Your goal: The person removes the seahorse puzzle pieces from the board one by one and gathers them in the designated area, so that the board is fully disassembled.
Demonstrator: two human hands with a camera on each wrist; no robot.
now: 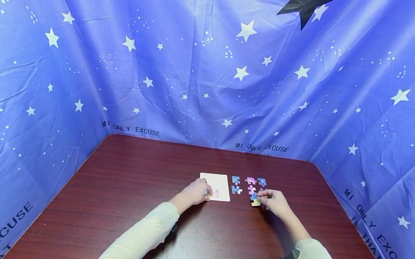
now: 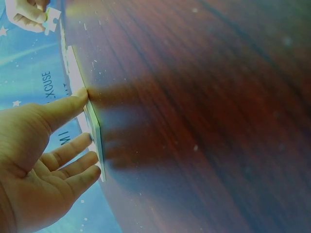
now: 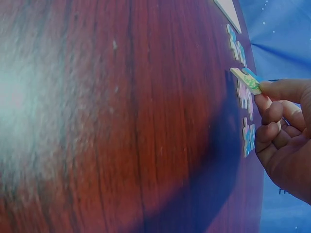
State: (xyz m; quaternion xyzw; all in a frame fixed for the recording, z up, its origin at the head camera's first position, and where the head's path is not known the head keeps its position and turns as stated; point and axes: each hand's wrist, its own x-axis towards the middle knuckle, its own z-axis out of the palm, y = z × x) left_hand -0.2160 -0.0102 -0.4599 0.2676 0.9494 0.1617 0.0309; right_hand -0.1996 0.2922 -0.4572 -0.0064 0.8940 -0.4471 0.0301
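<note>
My right hand (image 1: 276, 203) pinches a blue and yellow-green jigsaw piece (image 1: 255, 201) between thumb and fingers. In the right wrist view this piece (image 3: 247, 81) is tilted and raised over the loose pieces. The left hand (image 1: 193, 192) rests at the lower left of a white square puzzle board (image 1: 219, 182), thumb and fingertips on its edge in the left wrist view, fingers fairly straight. Beside those fingertips a pink and orange piece (image 1: 214, 193) lies on the board, partly hidden by the hand.
Right of the board, loose pieces lie on the dark red wooden table (image 1: 141, 169): a blue-green piece (image 1: 236, 179), a blue one (image 1: 236, 190) and several pink or blue ones (image 1: 250, 181). A blue star-printed curtain (image 1: 195, 75) encloses the table's back and sides.
</note>
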